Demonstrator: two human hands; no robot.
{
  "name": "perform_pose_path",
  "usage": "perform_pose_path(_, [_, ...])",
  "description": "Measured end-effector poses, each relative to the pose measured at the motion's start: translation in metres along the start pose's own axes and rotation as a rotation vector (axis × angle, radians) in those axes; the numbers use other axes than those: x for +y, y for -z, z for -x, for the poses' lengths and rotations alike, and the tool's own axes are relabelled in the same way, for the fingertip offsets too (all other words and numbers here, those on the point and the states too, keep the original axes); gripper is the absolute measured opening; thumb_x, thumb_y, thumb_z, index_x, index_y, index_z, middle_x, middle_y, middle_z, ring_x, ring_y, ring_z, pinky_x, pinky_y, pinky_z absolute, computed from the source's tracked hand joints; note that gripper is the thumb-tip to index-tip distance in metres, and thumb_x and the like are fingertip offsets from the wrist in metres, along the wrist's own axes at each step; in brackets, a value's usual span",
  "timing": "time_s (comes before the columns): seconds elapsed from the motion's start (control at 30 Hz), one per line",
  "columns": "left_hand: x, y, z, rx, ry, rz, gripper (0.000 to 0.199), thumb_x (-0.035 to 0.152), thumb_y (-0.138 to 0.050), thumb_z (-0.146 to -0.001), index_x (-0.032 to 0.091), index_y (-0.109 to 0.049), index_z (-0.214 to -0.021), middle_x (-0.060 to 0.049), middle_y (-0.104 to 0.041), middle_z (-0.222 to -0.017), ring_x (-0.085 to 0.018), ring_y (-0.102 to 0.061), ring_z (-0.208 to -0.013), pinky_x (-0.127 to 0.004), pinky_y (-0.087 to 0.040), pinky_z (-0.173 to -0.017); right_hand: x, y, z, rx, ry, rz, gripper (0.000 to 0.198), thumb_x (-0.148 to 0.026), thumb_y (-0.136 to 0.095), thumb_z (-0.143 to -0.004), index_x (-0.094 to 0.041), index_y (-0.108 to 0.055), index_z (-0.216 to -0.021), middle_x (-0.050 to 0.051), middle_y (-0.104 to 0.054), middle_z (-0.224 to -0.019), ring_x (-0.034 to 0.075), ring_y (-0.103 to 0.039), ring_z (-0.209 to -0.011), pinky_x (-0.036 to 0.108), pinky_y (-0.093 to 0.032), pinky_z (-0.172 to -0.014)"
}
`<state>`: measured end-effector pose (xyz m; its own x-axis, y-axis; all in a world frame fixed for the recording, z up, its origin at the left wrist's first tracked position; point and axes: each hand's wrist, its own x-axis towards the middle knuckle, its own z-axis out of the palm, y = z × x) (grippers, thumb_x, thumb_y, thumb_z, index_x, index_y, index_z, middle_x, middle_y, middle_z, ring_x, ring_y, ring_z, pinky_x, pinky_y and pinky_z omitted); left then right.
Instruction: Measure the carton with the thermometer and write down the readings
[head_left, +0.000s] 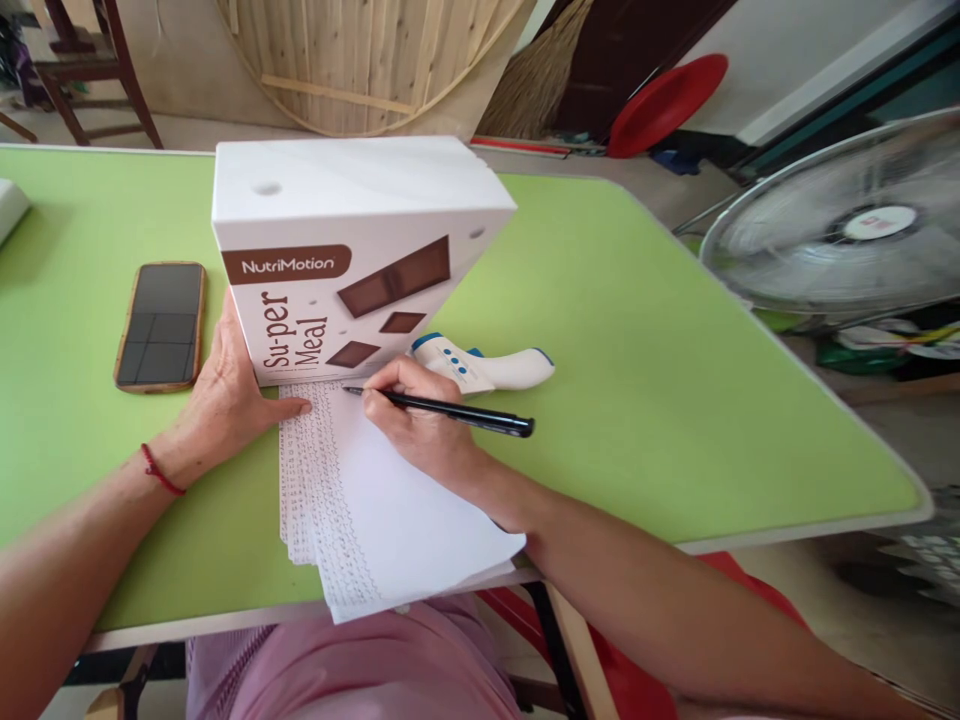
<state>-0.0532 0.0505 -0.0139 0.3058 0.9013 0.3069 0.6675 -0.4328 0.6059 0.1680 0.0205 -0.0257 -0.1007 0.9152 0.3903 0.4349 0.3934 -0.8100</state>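
Note:
In my right hand (420, 410) is a black pen (480, 415), its tip at the top of the uppermost sheet, close to the box's lower edge. Handwritten rows fill the left side of the stacked paper sheets (420, 530), and the rest of the top sheet is blank. My left hand (229, 375) rests against the lower left side of a white NutriMotion box (360, 180), thumb stretched over the sheets' upper left corner. Its other fingers extend along the box's side, partly hidden. The box stands upright over the sheets' top edge.
A white and blue infrared thermometer (517, 370) lies right of the box. Left of my left hand is a smartphone (161, 325). Everything rests on a green table (675, 430). A fan (862, 220) stands beyond its right edge, and a white object (10, 208) sits far left.

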Motion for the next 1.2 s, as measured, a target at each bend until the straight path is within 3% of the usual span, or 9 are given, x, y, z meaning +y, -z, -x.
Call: perform_pose_path(1.2, [0.0003, -0.0012, -0.0001, -0.006, 0.016, -0.007, 0.115, 0.023, -0.088, -0.060, 0.023, -0.019, -0.153, -0.017, -0.028, -0.157, -0.043, -0.022, -0.150, -0.059, -0.027, -0.123, 0.0007, 0.0003, -0.0001, 0.010, 0.003, 0.015, 0.007, -0.024, -0.055, -0.080, -0.022, -0.055, -0.073, -0.005, -0.058, -0.059, 0.010, -0.048, -0.049, 0.023, -0.040, -0.048])
